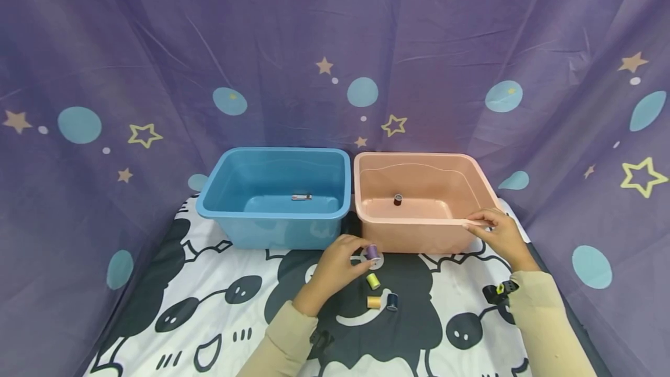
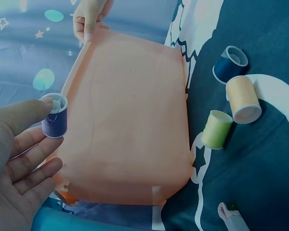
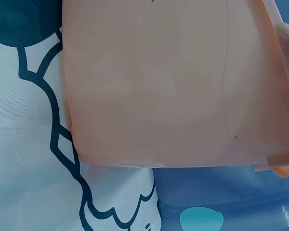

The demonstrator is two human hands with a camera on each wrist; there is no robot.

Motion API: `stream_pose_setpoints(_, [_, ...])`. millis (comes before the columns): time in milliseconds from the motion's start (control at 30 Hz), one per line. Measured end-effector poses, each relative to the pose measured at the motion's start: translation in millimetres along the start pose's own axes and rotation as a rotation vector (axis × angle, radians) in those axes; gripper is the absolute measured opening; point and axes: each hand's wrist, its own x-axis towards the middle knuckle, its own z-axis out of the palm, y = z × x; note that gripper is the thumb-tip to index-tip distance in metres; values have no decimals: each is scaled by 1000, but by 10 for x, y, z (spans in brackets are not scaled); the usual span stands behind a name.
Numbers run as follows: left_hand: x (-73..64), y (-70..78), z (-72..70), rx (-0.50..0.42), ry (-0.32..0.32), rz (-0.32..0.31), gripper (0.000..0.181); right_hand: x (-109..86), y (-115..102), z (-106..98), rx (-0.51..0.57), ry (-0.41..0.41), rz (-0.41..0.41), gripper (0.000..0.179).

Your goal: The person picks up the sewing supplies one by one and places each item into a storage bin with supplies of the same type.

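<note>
My left hand [image 1: 335,266] pinches a purple thread spool [image 1: 372,253] between thumb and fingertips, in front of the peach tub [image 1: 413,237]. In the left wrist view the spool [image 2: 55,120] is upright, its white end under the thumb. My right hand [image 1: 499,236] holds the tub's front rim near the right corner, thumb on the outside. Inside that tub lies a dark brown spool [image 1: 398,200]. On the cloth below my left hand are a lime-green spool [image 1: 373,281], a pale orange spool [image 1: 374,302] and a navy spool [image 1: 392,302].
A blue tub [image 1: 282,233] stands left of the peach one, with a small, mostly white item [image 1: 301,197] on its floor. Both stand on a black-and-white patterned cloth [image 1: 220,307]. A purple curtain [image 1: 293,34] hangs behind and at the sides.
</note>
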Motion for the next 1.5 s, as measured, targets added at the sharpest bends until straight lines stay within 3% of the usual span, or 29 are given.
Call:
stream_pose_setpoints(1133, [122,67,-73,12,33,40,35,-3,13,10,-2,-5,18,13])
stream_pose_setpoints(1500, [140,93,-120,-33,30,16,34,-12,7,8,7,-9,26,13])
